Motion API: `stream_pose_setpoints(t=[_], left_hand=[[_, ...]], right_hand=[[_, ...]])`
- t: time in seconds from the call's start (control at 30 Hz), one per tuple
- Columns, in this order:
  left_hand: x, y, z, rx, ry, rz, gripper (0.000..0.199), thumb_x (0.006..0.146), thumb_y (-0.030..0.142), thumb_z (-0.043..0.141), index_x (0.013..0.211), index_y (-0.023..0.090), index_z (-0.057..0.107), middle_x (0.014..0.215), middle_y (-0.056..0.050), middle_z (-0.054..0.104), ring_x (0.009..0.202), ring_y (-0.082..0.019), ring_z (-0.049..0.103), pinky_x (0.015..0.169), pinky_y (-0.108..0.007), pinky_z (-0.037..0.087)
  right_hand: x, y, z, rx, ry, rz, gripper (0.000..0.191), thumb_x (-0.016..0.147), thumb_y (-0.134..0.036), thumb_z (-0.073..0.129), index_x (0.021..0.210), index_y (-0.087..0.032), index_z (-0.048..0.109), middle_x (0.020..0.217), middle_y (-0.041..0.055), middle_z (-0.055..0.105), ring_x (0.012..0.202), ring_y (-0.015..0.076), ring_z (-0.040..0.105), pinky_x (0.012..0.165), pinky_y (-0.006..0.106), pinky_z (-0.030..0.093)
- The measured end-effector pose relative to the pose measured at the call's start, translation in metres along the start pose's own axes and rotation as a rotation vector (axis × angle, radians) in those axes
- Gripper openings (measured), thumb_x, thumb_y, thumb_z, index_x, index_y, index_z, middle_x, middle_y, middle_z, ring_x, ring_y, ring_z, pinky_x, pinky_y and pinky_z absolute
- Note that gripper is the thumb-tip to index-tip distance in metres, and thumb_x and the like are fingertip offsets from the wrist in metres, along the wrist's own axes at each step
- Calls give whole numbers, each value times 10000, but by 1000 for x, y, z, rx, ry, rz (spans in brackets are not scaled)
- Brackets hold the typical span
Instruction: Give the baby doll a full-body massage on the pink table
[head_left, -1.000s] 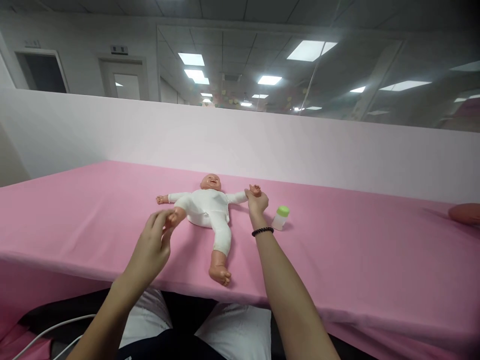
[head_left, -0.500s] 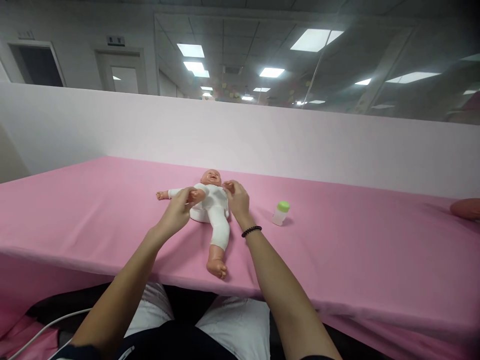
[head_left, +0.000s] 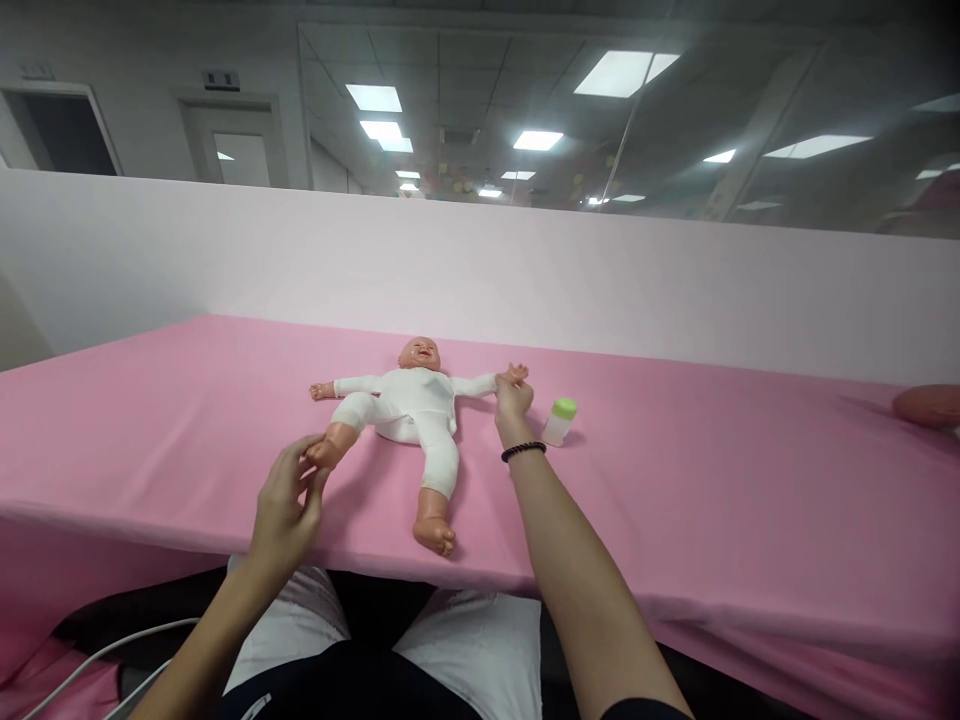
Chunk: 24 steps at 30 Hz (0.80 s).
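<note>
A baby doll (head_left: 416, 400) with a white cloth body lies face up, its head toward the back of the table. My left hand (head_left: 289, 500) grips the doll's foot (head_left: 327, 450) on the left side, and that leg is spread outward. At the doll's other side, my right hand (head_left: 514, 400) pinches the arm near the wrist, and the doll's small hand (head_left: 516, 372) shows above my fingers. The second leg (head_left: 436, 480) stretches straight toward me. To the right of my right hand stands a small translucent bottle (head_left: 559, 424) with a green cap.
A pink cloth (head_left: 712, 500) covers the table. Behind it runs a low white partition (head_left: 525, 280) with glass above. A brownish rounded object (head_left: 926, 405) lies at the far right edge. A white cable (head_left: 112, 645) hangs at the lower left.
My left hand has drawn the doll's bent leg down and outward to the left. My right hand has moved right, stretching the doll's arm out sideways.
</note>
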<state>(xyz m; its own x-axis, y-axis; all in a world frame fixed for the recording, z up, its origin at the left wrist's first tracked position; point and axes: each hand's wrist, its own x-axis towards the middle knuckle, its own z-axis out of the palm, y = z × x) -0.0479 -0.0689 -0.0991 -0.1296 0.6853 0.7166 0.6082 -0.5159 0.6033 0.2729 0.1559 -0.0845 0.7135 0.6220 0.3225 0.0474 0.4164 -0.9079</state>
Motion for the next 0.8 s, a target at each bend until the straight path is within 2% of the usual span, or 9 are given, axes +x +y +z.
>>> stream_pose_setpoints(t=[0.1, 0.2, 0.27, 0.33, 0.4, 0.5, 0.57, 0.67, 0.8], left_hand=[[48, 13, 25, -23, -51, 123, 294, 970, 250, 492, 1257, 208, 540, 1214, -96, 616, 1080, -223, 640, 895, -383, 590], [90, 17, 58, -25, -195, 152, 265, 938, 180, 478, 1189, 184, 563, 1135, -102, 647, 1030, -234, 637, 889, -418, 571], [106, 17, 75, -47, -307, 177, 262, 915, 145, 470, 1149, 179, 582, 1125, -106, 649, 1038, -240, 630, 895, -425, 563], [114, 19, 78, -66, -365, 197, 267, 914, 154, 467, 1151, 178, 589, 1139, -109, 646, 1056, -242, 628, 914, -428, 558], [113, 24, 65, -69, -337, 171, 269, 925, 216, 490, 1174, 180, 587, 1150, -110, 647, 1056, -247, 637, 913, -429, 565], [94, 29, 26, -109, -263, 38, 339, 918, 354, 556, 1216, 193, 569, 1186, -108, 651, 1039, -259, 673, 876, -411, 593], [67, 25, -1, -154, -243, -74, 406, 898, 431, 600, 1236, 209, 555, 1235, -105, 641, 1038, -267, 693, 874, -401, 602], [14, 7, -25, -212, -180, -233, 461, 872, 466, 651, 1248, 226, 534, 1270, -103, 632, 1072, -278, 696, 902, -402, 601], [-28, -16, -29, -269, -242, -323, 458, 871, 472, 650, 1220, 201, 534, 1236, -134, 652, 1087, -296, 693, 921, -439, 597]], right_hand=[[-23, -19, 18, -113, -99, -100, 404, 700, -253, 732, 1077, -132, 656, 1053, 107, 723, 866, 216, 678, 792, 332, 552], [-54, -32, 25, -336, -440, -464, 304, 780, -212, 670, 1082, -184, 659, 1075, 73, 721, 927, 217, 656, 815, 330, 532], [-68, -37, 23, -491, -627, -668, 262, 811, -153, 619, 1063, -206, 671, 1066, 71, 720, 978, 237, 640, 853, 356, 515], [-70, -39, 20, -564, -680, -727, 251, 825, -146, 610, 1056, -216, 677, 1063, 76, 720, 986, 250, 638, 867, 378, 508], [-60, -41, 17, -500, -601, -636, 250, 824, -200, 650, 1073, -217, 672, 1064, 68, 720, 954, 239, 650, 850, 373, 519], [-33, -38, 12, -284, -324, -331, 358, 770, -295, 734, 1100, -182, 655, 1078, 70, 711, 894, 210, 667, 821, 354, 547], [-15, -29, 6, -132, -138, -36, 391, 736, -301, 756, 1083, -152, 653, 1084, 90, 702, 901, 205, 673, 798, 338, 565], [2, -7, -6, 27, -3, 341, 352, 774, -232, 666, 1115, -150, 629, 1085, 96, 687, 918, 189, 680, 716, 300, 579], [7, 8, -14, 43, 42, 436, 422, 766, -160, 587, 1188, -144, 573, 1065, 102, 674, 881, 181, 682, 645, 290, 572]])
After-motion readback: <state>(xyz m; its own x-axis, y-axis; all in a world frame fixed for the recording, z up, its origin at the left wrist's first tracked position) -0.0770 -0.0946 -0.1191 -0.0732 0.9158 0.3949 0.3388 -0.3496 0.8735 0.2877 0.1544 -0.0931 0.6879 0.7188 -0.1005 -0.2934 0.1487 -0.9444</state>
